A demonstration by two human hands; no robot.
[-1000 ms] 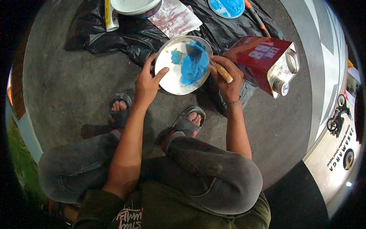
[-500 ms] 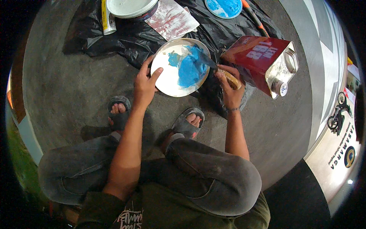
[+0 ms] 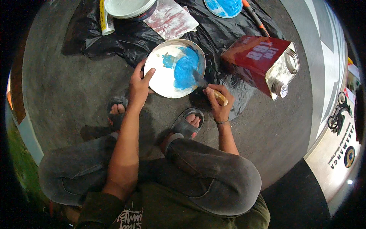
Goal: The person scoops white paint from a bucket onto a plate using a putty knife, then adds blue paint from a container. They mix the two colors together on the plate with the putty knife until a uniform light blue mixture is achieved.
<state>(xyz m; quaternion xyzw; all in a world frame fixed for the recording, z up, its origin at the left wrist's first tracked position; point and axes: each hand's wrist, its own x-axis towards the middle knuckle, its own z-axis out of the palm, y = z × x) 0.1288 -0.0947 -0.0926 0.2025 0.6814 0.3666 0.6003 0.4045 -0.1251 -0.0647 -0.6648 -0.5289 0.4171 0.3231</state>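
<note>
My left hand [image 3: 139, 86] grips the left edge of a round white pan or lid [image 3: 158, 76], thumb on top and fingers partly hidden beneath. A patch of bright blue paint [image 3: 185, 66] covers much of its right half, with a smaller bit left of it. My right hand [image 3: 220, 108] is closed round the wooden handle of a putty knife [image 3: 220, 98]; its dark blade slants up-left into the blue paint near the pan's lower right edge. Just right of the pan, a red metal can [image 3: 255, 57] with a capped spout lies beside my right hand.
Black plastic sheeting [image 3: 105, 45] holds a white tub [image 3: 129, 7], a yellow tube [image 3: 107, 19], stained paper [image 3: 169, 21], a blue-smeared lid [image 3: 223, 7] and an orange-handled tool [image 3: 257, 21]. My sandalled feet [image 3: 190, 120] are below the pan. A motorcycle [image 3: 337, 112] stands far right.
The pan and my left hand have shifted left and slightly down. My right hand has moved down and left with the knife, its blade now lower on the paint.
</note>
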